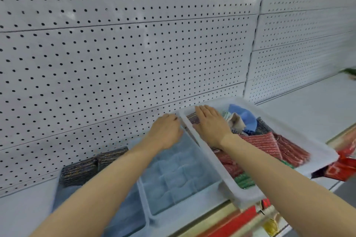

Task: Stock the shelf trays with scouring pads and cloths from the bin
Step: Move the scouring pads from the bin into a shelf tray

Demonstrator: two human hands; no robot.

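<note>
The right hand [209, 124] was laid flat, fingers straight, on a dark pad [192, 118] inside the bin [289, 183]; the left hand [166, 131] was curled at the empty tray [179, 177], its grasp undeterminable. Picking was judged underway; a lift and transfer leftward would be required. A white pegboard [115, 44] backed the shelf [308, 109].

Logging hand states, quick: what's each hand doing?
Left hand: fingers curled at the bin's far corner; hold unclear.
Right hand: open, flat on pads.

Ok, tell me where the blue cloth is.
The blue cloth lies at the far end of the white bin, right of the right hand, beside a beige cloth.
</note>
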